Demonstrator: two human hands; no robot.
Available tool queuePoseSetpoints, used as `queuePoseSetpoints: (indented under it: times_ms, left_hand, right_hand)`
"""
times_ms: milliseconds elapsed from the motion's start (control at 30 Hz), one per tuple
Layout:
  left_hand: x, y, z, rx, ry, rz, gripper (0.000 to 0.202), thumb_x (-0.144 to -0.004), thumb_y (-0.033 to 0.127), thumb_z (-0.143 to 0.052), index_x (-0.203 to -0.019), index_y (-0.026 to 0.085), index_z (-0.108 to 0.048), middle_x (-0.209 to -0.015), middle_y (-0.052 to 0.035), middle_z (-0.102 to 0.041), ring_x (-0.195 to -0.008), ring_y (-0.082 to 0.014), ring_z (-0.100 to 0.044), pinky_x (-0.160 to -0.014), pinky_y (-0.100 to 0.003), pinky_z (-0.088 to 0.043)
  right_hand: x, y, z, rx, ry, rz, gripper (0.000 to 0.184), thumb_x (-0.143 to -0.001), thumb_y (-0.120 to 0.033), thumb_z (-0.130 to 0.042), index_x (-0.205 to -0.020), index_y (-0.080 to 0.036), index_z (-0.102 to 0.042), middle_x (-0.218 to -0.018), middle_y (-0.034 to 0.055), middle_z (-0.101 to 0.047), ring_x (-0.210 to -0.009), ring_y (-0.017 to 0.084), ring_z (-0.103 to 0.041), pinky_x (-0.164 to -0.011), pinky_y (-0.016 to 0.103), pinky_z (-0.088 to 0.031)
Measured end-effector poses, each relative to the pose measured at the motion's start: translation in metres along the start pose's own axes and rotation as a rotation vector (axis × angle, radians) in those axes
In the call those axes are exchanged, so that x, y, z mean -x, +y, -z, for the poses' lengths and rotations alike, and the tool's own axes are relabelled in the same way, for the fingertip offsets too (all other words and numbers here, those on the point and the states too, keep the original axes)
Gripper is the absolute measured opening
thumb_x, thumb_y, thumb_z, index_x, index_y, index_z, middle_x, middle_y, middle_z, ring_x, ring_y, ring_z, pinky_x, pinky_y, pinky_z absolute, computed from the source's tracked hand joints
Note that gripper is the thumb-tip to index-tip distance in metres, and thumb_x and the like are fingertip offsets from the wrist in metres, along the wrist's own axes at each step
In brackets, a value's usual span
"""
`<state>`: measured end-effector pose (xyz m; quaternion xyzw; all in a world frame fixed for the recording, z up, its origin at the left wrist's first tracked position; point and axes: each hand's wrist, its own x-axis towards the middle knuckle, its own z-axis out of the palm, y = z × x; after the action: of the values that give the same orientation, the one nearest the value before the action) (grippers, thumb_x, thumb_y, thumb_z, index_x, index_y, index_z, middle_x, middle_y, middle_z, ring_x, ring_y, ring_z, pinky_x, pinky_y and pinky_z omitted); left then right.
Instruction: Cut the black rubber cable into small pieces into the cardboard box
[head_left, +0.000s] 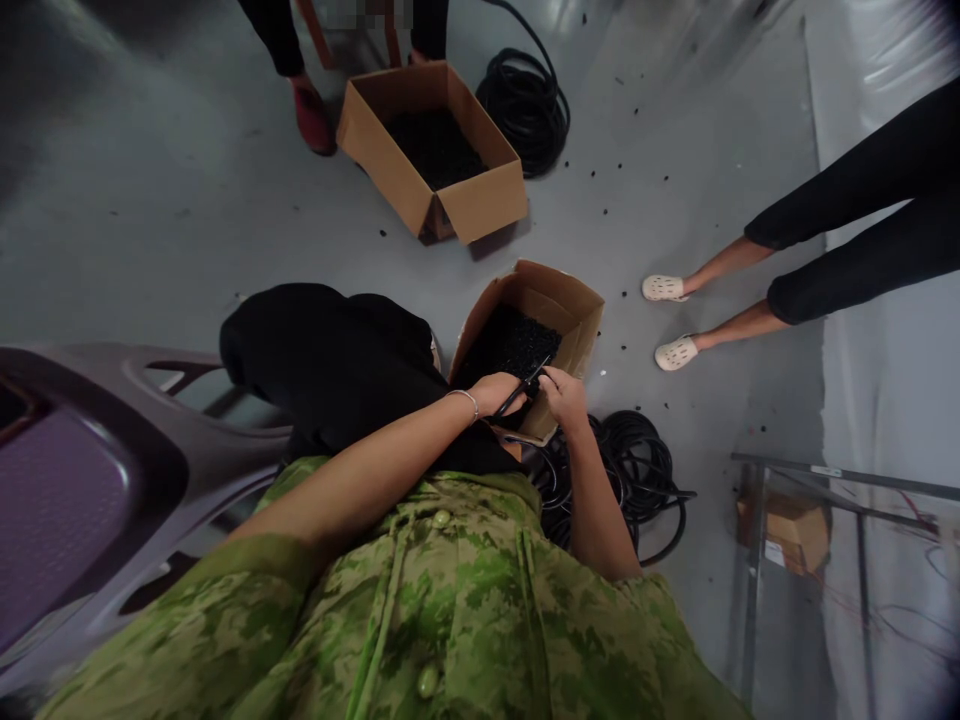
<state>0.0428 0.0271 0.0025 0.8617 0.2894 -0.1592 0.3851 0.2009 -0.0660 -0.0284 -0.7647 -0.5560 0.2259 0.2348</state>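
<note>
My left hand (501,393), with a bracelet at the wrist, is closed around a thin dark tool (534,376) that looks like scissors. Its tip slants up and to the right. Close beside it, the fingers of my right hand (565,398) are pinched together near that tip; what they grip is too small and dark to make out. Both hands are over the near edge of an open cardboard box (581,325). Many small black pieces (510,340) lie inside it. A coil of black hose or cable (637,450) rests on the floor by my right forearm.
A second cardboard box (487,205) with black pieces stands ahead, beside another black coil (525,115). One person's feet are behind it; another person in pale clogs (677,352) stands at right. A metal frame (757,560) is at lower right, a purple chair (67,520) at left.
</note>
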Motion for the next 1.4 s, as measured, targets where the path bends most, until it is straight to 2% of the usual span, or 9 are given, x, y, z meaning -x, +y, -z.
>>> queuePoseSetpoints:
  times_ms: [133, 333, 500, 733, 867, 933, 1133, 1300, 1400]
  left_hand:
    - [0.000, -0.001, -0.001, 0.034, -0.002, 0.012, 0.034, -0.088, 0.030, -0.046, -0.080, 0.014, -0.074, -0.074, -0.0103, -0.072, -0.073, -0.0208, -0.069, -0.070, -0.025, -0.051]
    - [0.003, 0.000, -0.001, -0.011, 0.055, 0.062, 0.038, -0.089, 0.036, -0.047, -0.074, 0.013, -0.074, -0.070, -0.0129, -0.071, -0.077, -0.0228, -0.070, -0.073, -0.026, -0.051]
    - [0.003, 0.002, 0.000, -0.026, 0.103, 0.102, 0.039, -0.088, 0.037, -0.050, -0.070, 0.011, -0.073, -0.068, -0.0143, -0.070, -0.078, -0.0240, -0.070, -0.073, -0.026, -0.051]
    - [-0.004, -0.005, -0.002, 0.101, -0.001, 0.114, 0.037, -0.084, 0.035, -0.051, -0.062, 0.012, -0.071, -0.065, -0.0107, -0.070, -0.065, -0.0187, -0.067, -0.065, -0.023, -0.050]
    - [-0.010, -0.009, -0.006, 0.293, -0.105, 0.150, 0.037, -0.084, 0.032, -0.046, -0.062, 0.013, -0.069, -0.069, -0.0084, -0.073, -0.060, -0.0160, -0.065, -0.058, -0.022, -0.048]
    - [-0.011, -0.010, -0.008, 0.327, -0.107, 0.160, 0.036, -0.083, 0.031, -0.046, -0.062, 0.013, -0.068, -0.069, -0.0084, -0.073, -0.058, -0.0156, -0.065, -0.056, -0.021, -0.047]
    - [-0.009, -0.012, -0.009, 0.227, -0.018, 0.087, 0.041, -0.085, 0.031, -0.044, -0.056, 0.014, -0.067, -0.062, -0.0081, -0.071, -0.054, -0.0143, -0.063, -0.054, -0.021, -0.046]
    - [-0.009, -0.010, -0.009, 0.209, -0.035, 0.100, 0.045, -0.088, 0.033, -0.042, -0.057, 0.013, -0.067, -0.057, -0.0083, -0.068, -0.048, -0.0133, -0.061, -0.053, -0.020, -0.047]
    - [-0.010, -0.010, -0.007, 0.180, -0.018, 0.100, 0.042, -0.086, 0.032, -0.045, -0.058, 0.012, -0.068, -0.057, -0.0087, -0.067, -0.052, -0.0146, -0.063, -0.057, -0.021, -0.049]
  right_hand:
    - [-0.001, -0.004, 0.000, 0.053, -0.020, 0.006, 0.031, -0.094, -0.029, -0.045, -0.107, -0.020, -0.072, -0.097, 0.0072, -0.074, -0.092, 0.020, -0.066, -0.087, 0.031, -0.050]
    - [-0.007, -0.007, -0.002, 0.186, -0.058, -0.028, 0.031, -0.095, -0.029, -0.043, -0.103, -0.021, -0.071, -0.098, 0.0071, -0.073, -0.090, 0.020, -0.064, -0.084, 0.030, -0.048]
    - [-0.011, -0.006, -0.004, 0.241, -0.039, -0.041, 0.030, -0.096, -0.029, -0.043, -0.103, -0.021, -0.072, -0.098, 0.0077, -0.073, -0.093, 0.019, -0.064, -0.085, 0.028, -0.047]
    - [-0.006, -0.016, -0.009, 0.283, -0.083, -0.101, 0.033, -0.098, -0.028, -0.043, -0.116, -0.017, -0.069, -0.111, 0.0113, -0.071, -0.100, 0.022, -0.064, -0.086, 0.029, -0.046]
    - [-0.001, -0.023, -0.012, 0.309, -0.118, -0.050, 0.031, -0.098, -0.029, -0.044, -0.112, -0.020, -0.070, -0.106, 0.0098, -0.072, -0.097, 0.022, -0.064, -0.085, 0.028, -0.046]
    - [-0.001, -0.026, -0.012, 0.327, -0.127, -0.041, 0.030, -0.097, -0.029, -0.044, -0.109, -0.021, -0.070, -0.104, 0.0091, -0.072, -0.096, 0.021, -0.064, -0.084, 0.028, -0.046]
    - [-0.009, -0.026, -0.008, 0.355, -0.139, -0.050, 0.029, -0.097, -0.028, -0.044, -0.104, -0.021, -0.071, -0.102, 0.0101, -0.072, -0.095, 0.022, -0.064, -0.082, 0.028, -0.046]
    - [-0.011, -0.021, -0.011, 0.310, -0.125, -0.101, 0.029, -0.097, -0.029, -0.044, -0.105, -0.022, -0.071, -0.106, 0.0091, -0.072, -0.098, 0.021, -0.065, -0.083, 0.028, -0.046]
    - [-0.009, -0.025, -0.015, 0.328, -0.132, -0.155, 0.029, -0.097, -0.027, -0.043, -0.105, -0.022, -0.071, -0.107, 0.0097, -0.072, -0.098, 0.021, -0.065, -0.082, 0.028, -0.047]
